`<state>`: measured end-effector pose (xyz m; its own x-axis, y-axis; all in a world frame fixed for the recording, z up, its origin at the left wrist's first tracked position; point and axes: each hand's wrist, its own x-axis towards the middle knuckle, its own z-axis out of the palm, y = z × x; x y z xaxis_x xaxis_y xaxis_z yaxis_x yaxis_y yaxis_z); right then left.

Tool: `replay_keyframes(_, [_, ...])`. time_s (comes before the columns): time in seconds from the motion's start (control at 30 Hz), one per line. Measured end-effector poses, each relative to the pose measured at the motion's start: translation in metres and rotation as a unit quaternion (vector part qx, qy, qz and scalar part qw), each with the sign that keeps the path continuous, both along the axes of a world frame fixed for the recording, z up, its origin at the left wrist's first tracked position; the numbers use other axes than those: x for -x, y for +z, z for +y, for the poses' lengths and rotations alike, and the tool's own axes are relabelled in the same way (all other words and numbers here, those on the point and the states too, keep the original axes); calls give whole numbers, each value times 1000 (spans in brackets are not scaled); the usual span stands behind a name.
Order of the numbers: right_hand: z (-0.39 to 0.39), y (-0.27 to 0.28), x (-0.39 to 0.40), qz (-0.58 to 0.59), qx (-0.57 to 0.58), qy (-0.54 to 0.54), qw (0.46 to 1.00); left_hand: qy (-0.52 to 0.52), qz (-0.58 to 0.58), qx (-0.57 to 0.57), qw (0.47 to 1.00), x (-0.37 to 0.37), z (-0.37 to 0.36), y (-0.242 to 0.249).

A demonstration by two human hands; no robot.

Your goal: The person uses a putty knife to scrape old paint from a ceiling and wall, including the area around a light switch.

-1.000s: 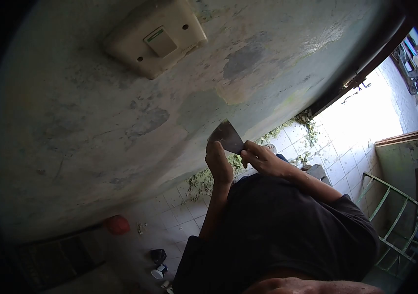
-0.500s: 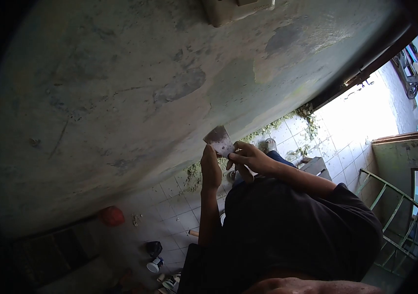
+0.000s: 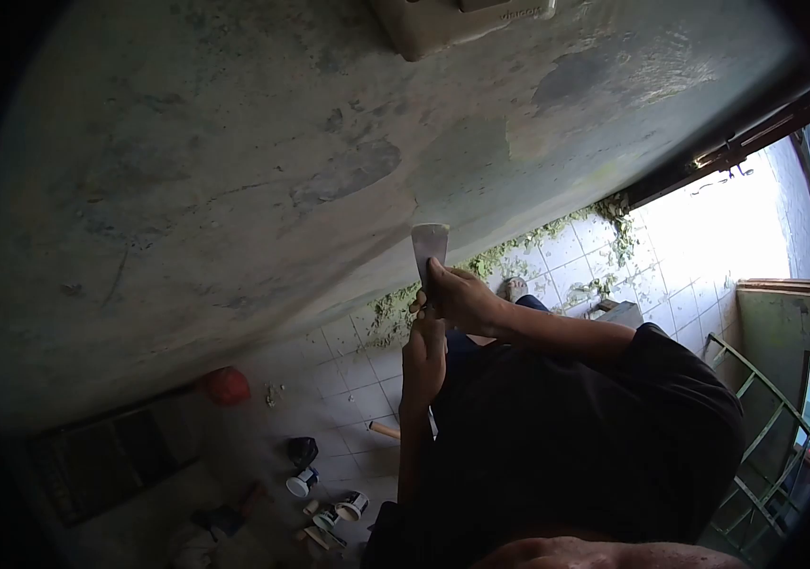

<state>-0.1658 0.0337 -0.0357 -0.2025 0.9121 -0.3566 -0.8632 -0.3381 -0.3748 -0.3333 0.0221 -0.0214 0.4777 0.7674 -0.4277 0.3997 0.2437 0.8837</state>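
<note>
A scraper (image 3: pixel 430 247) with a flat, wide metal blade is held in front of the wall (image 3: pixel 310 228), its blade edge overlapping the wall's surface in this view. Wrapped around the handle is my left hand (image 3: pixel 422 365), closed. My right hand (image 3: pixel 465 300) is closed too, gripping the scraper higher up where the blade meets the handle, thumb on the blade. Patchy plaster with grey and greenish areas covers the wall behind the tool. Most of the handle is hidden by my fingers.
Peeled paint flakes (image 3: pixel 490 260) litter the tiled floor (image 3: pixel 561 248) along the wall base. To the right stand a green metal ladder (image 3: pixel 773 417) and a bright doorway (image 3: pixel 699 223). A red bag (image 3: pixel 226 386), a black bag (image 3: pixel 302 451) and cans (image 3: pixel 352 505) lie lower left.
The scraper has turned so its blade points up toward the wall. My left hand has shifted from the blade down to the handle, and my right hand from the handle to the blade base.
</note>
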Motion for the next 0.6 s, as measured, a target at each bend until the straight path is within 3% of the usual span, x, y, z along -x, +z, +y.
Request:
replay_keyframes(0.1, [10,-9,21,89,11,-57,994,26,73,-67,995,4,1,13])
replay_keyframes(0.17, [14,-7,31,78,20,-66,995,2,60,-284,957,4,5,14])
replay_keyframes(0.3, [25,-11,48,51,-20,-65,996,-47,50,-271,960,18,23,28])
replay_keyframes(0.37, [35,8,64,36,21,-131,991,-158,121,-177,964,37,44,31])
replay_keyframes(0.4, [38,10,71,48,18,-164,985,-161,103,-232,954,42,52,33])
replay_keyframes(0.53, [51,12,89,36,2,-252,967,-237,117,-262,928,66,81,16])
replay_keyframes(0.6, [56,8,99,33,2,-289,957,-220,64,-332,915,70,88,16])
